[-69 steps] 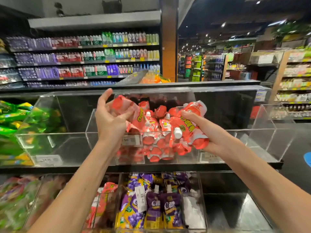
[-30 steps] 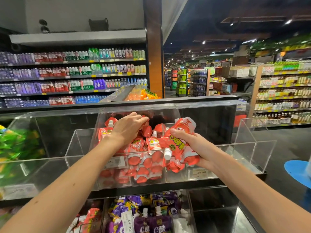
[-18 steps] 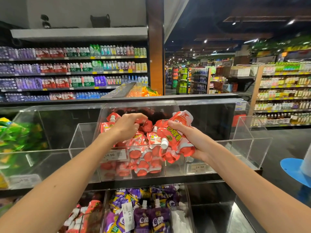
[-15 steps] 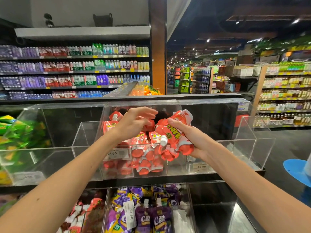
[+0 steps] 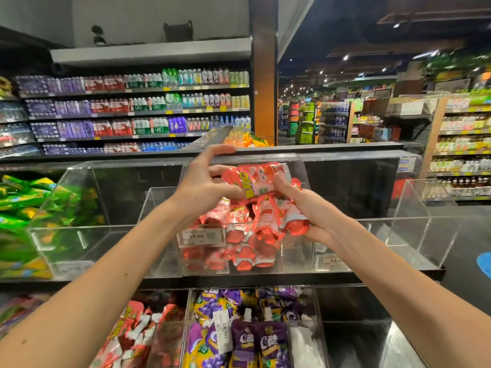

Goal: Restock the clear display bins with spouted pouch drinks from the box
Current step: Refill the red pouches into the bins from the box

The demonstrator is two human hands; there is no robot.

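Note:
A clear middle display bin on the upper tier holds several red spouted pouches behind a 14.90 price label. My right hand grips a bunch of red pouches above the bin's front right. One red pouch lies crosswise on top of that bunch. My left hand pinches its left end between thumb and fingers, with the index finger raised. The supply box is out of view.
The left clear bin adjoins green pouches. To the right stands a clear bin with nothing seen inside. Lower bins hold purple pouches and red ones. Bottle shelves stand behind.
My left hand has lifted out of the middle bin and taken hold of the top pouch of the bunch in my right hand. The view tilted down slightly.

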